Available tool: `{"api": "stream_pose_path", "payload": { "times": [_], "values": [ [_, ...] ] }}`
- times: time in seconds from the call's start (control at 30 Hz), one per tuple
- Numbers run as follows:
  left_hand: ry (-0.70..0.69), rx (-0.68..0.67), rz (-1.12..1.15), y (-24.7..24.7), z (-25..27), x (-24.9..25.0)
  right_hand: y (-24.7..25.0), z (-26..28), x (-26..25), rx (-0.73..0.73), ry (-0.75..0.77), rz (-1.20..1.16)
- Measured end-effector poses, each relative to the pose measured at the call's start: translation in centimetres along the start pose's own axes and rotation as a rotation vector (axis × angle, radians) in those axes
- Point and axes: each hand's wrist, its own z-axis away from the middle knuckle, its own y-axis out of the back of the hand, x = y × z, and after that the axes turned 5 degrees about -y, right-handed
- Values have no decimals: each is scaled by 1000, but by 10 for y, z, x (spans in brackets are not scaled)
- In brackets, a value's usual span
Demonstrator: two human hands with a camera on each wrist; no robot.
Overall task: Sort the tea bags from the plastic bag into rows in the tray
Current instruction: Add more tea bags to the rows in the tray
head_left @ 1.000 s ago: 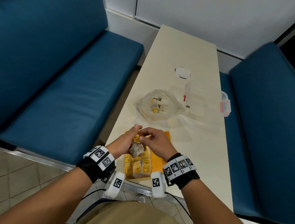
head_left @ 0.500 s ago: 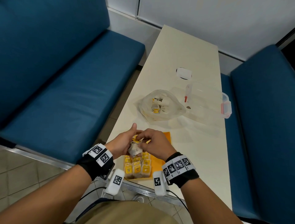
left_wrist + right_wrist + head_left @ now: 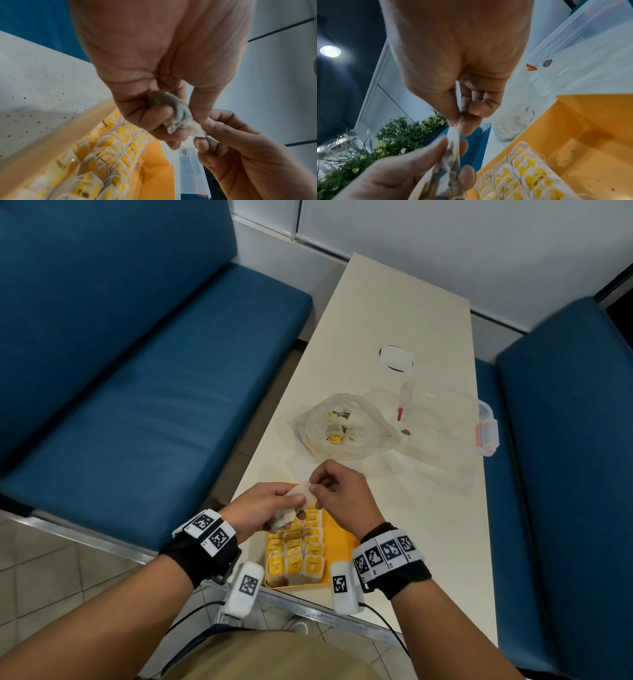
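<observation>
My left hand (image 3: 270, 505) holds a small bunch of white tea bags (image 3: 284, 517) just above the far end of the orange tray (image 3: 337, 539). Its fingers curl round them (image 3: 173, 115). My right hand (image 3: 329, 484) pinches the top edge of one tea bag (image 3: 453, 136) between thumb and forefinger. In the tray lie rows of tea bags with yellow tags (image 3: 296, 553) along its left side; the right part is bare orange (image 3: 583, 155). The clear plastic bag (image 3: 342, 429), with several tea bags inside, lies on the table beyond the hands.
A clear plastic box (image 3: 442, 422) with pink clips stands right of the bag, and a white lid-like piece (image 3: 396, 357) lies farther back. Blue benches (image 3: 137, 392) flank the narrow cream table (image 3: 394, 302). The tray sits at the table's near edge.
Both hands have lifted slightly and drawn apart; the right hand now pulls one tea bag's edge up and away from the bunch in the left hand.
</observation>
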Motion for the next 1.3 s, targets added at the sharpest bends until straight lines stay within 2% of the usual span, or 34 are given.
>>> {"api": "stream_pose_path", "payload": {
  "times": [0.2, 0.33, 0.47, 0.6, 0.67, 0.83, 0.97, 1.13, 1.3],
  "values": [
    [31, 18, 88, 2, -4, 2, 6, 1, 1, -117, -20, -54],
    [45, 27, 99, 4, -3, 4, 13, 0, 3, -61, 32, 34],
    [39, 205, 78, 19, -1, 1, 29, -7, 8, -6, 122, 259],
    [12, 488, -66, 30, -1, -14, 42, -15, 20, -18, 93, 458],
    [0, 554, -169, 34, 0, -23, 45, -19, 25, -48, 74, 553],
    [50, 517, -487, 26, 6, -38, 41, -26, 30, -116, 58, 788],
    [29, 476, -540, 25, 4, -55, 30, -30, 38, -119, 38, 884],
    [25, 478, -526, 26, 6, -59, 13, -32, 46, -67, -2, 856],
    [30, 473, -523, 28, 8, -61, -2, -31, 53, -3, -48, 689]
  ]
}}
